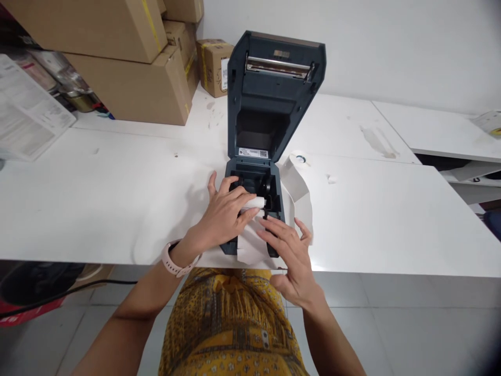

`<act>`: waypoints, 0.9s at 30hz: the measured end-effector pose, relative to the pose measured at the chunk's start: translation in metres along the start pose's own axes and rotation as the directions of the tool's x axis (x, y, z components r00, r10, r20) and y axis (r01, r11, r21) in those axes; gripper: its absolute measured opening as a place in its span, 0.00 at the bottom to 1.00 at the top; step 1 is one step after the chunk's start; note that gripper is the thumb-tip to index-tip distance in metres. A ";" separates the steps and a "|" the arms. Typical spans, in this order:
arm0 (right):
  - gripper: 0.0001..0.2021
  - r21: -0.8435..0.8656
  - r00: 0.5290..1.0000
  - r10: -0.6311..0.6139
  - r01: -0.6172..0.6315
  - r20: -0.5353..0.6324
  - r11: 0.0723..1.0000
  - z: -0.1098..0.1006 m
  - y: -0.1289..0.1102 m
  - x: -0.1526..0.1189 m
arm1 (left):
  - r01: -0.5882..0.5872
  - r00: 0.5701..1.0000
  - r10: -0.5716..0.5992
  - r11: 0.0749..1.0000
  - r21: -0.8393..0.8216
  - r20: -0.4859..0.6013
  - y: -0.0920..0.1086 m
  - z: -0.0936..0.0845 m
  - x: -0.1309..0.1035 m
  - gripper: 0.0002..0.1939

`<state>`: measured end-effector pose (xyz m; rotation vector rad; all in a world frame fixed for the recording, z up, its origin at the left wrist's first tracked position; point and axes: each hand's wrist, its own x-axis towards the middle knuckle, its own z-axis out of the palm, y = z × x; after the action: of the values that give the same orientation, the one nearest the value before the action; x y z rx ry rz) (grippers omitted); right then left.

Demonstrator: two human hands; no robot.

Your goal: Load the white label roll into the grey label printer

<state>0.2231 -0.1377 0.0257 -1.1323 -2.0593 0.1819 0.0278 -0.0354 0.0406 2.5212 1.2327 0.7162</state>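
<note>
In the printer (274, 96) near the desk's (371, 219) front edge, a white roll (257, 202) lies under the left hand (224, 215), grip unclear; the right hand (293, 256), loosely spread, is beside it.

Cardboard boxes (125, 70) (with yellow tape (151, 23) on some) fill the upper left; a printed white sheet (27, 109) shows at far left, a black cable (97, 282) at lower left.
</note>
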 end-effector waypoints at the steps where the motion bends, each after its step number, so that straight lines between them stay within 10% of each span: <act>1: 0.34 -0.020 0.999 -0.036 0.036 0.004 0.999 0.001 -0.002 -0.003 | -0.001 1.000 0.001 1.000 0.000 -0.008 0.000 0.000 0.000 0.16; 7: 0.16 -0.037 0.997 -0.071 0.072 0.032 0.997 0.013 -0.002 -0.012 | 0.004 1.000 -0.005 1.000 -0.009 -0.024 -0.003 0.001 0.000 0.16; 27: 0.18 0.071 0.988 -0.130 0.136 -0.089 0.988 0.020 0.005 -0.008 | 0.034 0.997 -0.036 0.999 -0.024 -0.074 -0.008 0.004 0.003 0.21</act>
<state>0.2157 -0.1362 0.0051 -0.9369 -2.0271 0.1434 0.0265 -0.0286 0.0347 2.4684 1.2821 0.8181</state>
